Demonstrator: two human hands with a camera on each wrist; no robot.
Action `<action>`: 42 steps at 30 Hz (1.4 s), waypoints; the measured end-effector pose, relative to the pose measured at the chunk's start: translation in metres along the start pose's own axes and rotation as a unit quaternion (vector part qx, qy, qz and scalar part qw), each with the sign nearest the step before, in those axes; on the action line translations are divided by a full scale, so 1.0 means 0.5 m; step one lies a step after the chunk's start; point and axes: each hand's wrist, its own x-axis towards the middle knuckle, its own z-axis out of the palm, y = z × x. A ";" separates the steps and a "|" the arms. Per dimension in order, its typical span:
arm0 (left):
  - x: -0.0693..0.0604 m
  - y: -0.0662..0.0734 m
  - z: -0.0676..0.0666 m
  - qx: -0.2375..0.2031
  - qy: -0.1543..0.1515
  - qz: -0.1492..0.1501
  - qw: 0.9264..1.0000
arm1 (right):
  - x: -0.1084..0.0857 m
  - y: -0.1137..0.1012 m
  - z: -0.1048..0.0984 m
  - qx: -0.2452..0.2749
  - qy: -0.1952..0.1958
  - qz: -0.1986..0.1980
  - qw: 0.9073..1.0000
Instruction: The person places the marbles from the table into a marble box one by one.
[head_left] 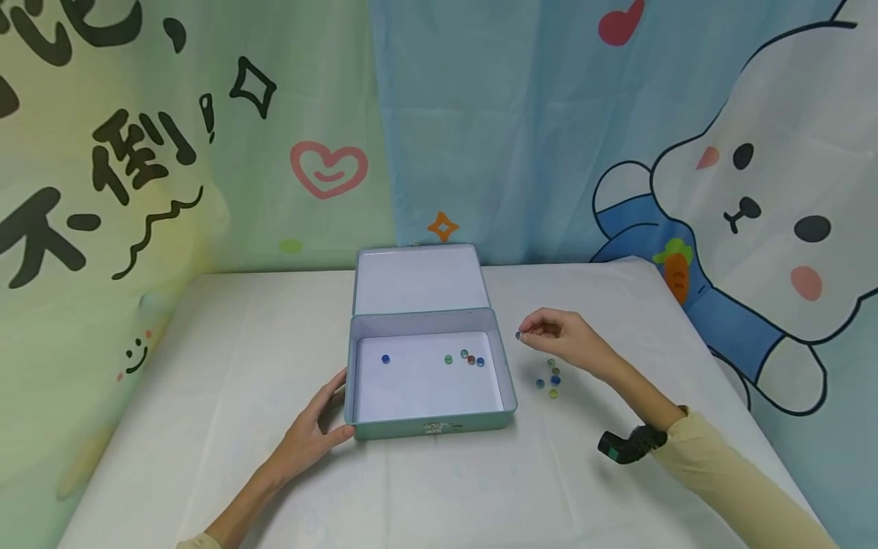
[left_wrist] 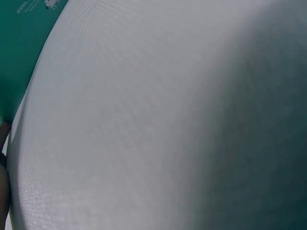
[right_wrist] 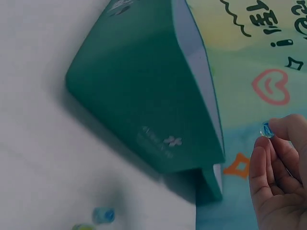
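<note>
A green tin box (head_left: 432, 427) with its lid (head_left: 420, 282) folded back stands on the table; several glass marbles lie inside, among them a blue one (head_left: 386, 359) at left and a green one (head_left: 448, 359). The left hand (head_left: 309, 431) rests against the box's left side and front corner, fingers relaxed. To the right of the box, the right hand (head_left: 565, 339) pinches a blue marble (right_wrist: 266, 130) between thumb and fingertips, above the table. Below that hand several loose marbles lie on the cloth, including a yellow-green one (head_left: 552, 393).
A white cloth (head_left: 439, 496) covers the table. Behind it hangs a printed curtain (head_left: 480, 137) with a rabbit, hearts and lettering. A black device (head_left: 631, 444) is strapped to the right wrist.
</note>
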 end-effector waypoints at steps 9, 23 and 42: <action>-0.002 -0.002 -0.005 -0.004 -0.002 -0.006 1.000 | 0.060 -0.044 0.038 0.015 -0.022 -0.027 0.999; -0.003 -0.003 -0.012 0.000 0.003 -0.006 1.000 | 0.173 -0.127 0.093 0.004 -0.067 -0.109 0.992; 0.002 -0.007 -0.002 -0.011 -0.001 0.005 1.000 | 0.267 -0.162 0.238 -0.080 -0.239 -0.176 0.952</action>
